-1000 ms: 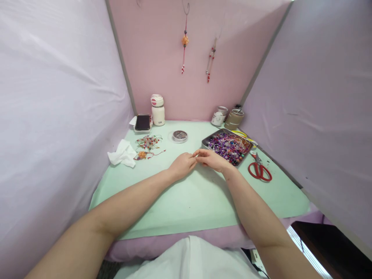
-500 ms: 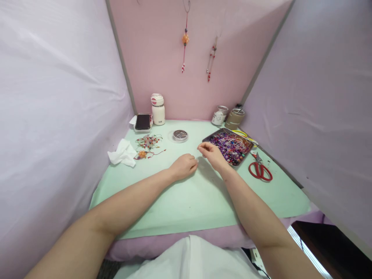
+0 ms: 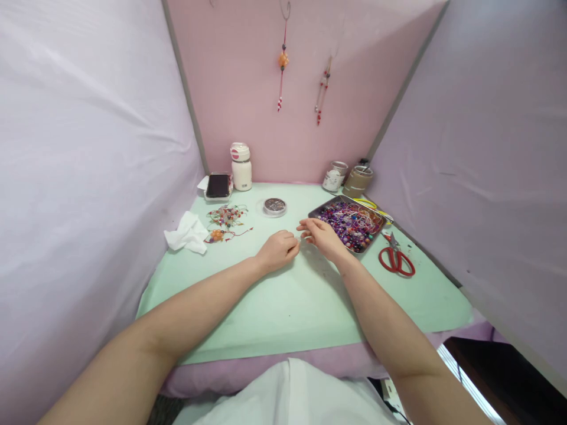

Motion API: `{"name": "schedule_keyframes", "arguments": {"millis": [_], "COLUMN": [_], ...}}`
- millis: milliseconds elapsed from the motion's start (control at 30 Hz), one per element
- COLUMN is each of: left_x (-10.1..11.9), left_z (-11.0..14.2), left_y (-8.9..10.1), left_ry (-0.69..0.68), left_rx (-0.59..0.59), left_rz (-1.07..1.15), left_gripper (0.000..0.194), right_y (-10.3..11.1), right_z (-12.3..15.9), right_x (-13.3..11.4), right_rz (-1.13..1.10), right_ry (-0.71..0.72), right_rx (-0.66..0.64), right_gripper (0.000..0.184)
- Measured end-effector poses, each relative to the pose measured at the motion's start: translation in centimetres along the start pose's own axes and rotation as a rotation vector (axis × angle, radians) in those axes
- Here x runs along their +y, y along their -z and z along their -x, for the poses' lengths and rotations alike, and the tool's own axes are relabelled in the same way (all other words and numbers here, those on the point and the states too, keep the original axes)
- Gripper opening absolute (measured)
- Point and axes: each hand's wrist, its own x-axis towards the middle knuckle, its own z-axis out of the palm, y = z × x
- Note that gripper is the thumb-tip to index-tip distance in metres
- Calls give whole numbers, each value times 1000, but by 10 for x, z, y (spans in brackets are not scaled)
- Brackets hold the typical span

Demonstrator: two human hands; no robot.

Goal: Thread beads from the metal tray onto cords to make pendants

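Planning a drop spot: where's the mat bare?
Green mat: broad patch between left forearm and right forearm; near-right corner, short of scissors; back strip between white bottle and white jar. Crowded: right side with bead tray and brown jar; left side with tissue and strung beads.

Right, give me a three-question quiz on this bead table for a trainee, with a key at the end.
1. Multiple choice: which of these lies just to the right of the bead tray?
a) the crumpled tissue
b) the red-handled scissors
c) the round clear container
2. True or false: the white bottle stands upright.
3. Fill in the blank: between the left hand and the right hand, the one nearer the bead tray is the ____ hand.

Key: 1 b; 2 true; 3 right.
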Motion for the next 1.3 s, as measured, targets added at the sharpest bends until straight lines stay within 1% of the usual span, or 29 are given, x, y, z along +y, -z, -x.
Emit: {"name": "schedule_keyframes", "arguments": {"millis": [133,233,333,400,467,600,667,800,933,1000,1100,1200,1300], "left_x": [1,2,1,0,0,-1,-2,-6,-9,-10,-7,-3,-2], "left_z": [-1,-1,0,0,-1,-6,-9,-12,-14,-16,-19,-22,-22], "left_y": [2,2,1,1,1,4,7,13,15,15,17,21,22], "left_ry": [-22,-34,10,87,194,446,559,715,844,882,884,854,859], "left_rx": [-13,-33,-39,-35,-21,35,44,36,122,186,269,284,321], "left_rz": [6,9,4,13,67,343,484,679,863,995,1240,1457,1558], "left_gripper": [32,31,29,30,32,32,31,28,25,23,19,16,15], "right_y": [1,1,3,3,3,0,-1,-2,0,1,0,-5,-11], "right_z": [3,6,7,7,6,4,4,2,0,-1,-1,2,6], "right_x": [2,0,-3,-4,-4,-2,-1,0,0,2,3,3,1], "right_rz": [142,155,110,77,36,-86,-126,-170,-200,-196,-192,-193,-218], "right_ry": [-60,-50,-69,-94,-108,-89,-67,-43,-48,-48,-50,-47,-43], "right_rx": [-185,-263,-272,-242,-204,-113,-61,33,65,65,47,24,16], "right_gripper": [42,35,28,25,24,25,26,26,26,26,26,24,24]}}
